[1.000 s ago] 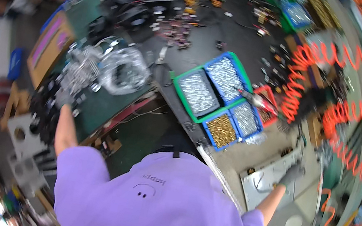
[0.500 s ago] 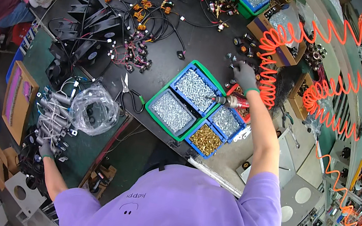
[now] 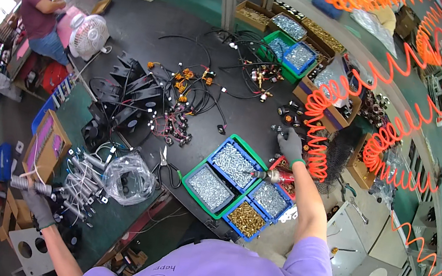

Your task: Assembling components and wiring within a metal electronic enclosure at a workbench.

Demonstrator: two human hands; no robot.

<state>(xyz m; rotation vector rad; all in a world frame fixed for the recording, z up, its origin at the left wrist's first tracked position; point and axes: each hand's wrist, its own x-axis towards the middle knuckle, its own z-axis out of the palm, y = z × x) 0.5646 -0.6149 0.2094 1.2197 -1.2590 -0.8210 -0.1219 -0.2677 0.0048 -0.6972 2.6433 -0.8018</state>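
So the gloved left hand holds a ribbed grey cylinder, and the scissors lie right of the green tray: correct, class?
Not quite: in the head view, the scissors lie left of the green tray. The left hand does hold a ribbed grey cylinder.

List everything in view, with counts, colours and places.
Ribbed cylinders: several, grey, left; one in left hand
Plastic bag: one, clear, left
Scissors: one, black-handled, left
Fastener bins: several, mostly blue, centre, back
Trays: two, green, under bins
Power driver: one, red, over bins
Coiled hoses: several, orange, mostly right
Wired parts: many, mixed colours, table
Desk fan: one, white, upper left
Co-worker: one, maroon-shirted, upper left
Left hand: one, grey-gloved, left
Right hand: one, grey-gloved, centre-right
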